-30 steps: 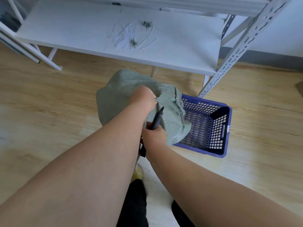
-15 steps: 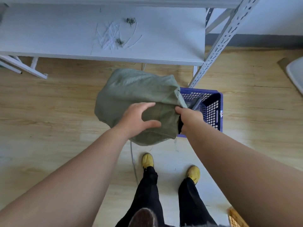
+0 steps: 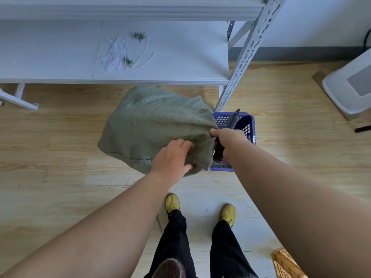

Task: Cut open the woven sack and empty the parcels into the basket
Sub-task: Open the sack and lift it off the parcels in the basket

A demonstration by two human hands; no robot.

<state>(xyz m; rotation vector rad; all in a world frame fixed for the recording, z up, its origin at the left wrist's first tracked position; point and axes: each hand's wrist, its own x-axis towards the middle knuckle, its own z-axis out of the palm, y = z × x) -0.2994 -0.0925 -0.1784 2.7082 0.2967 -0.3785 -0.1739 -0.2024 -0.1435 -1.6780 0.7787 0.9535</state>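
A bulging green woven sack (image 3: 152, 125) is held up above a wooden floor (image 3: 50, 149), in front of a low white shelf (image 3: 180, 57). The left hand (image 3: 172, 159) grips the sack's near lower corner, fingers curled into the cloth. The right hand (image 3: 228, 139) pinches the sack's right edge while also holding a dark cutter (image 3: 232, 121). A blue basket (image 3: 249, 127) sits on the floor just beyond the right hand, partly hidden by the sack.
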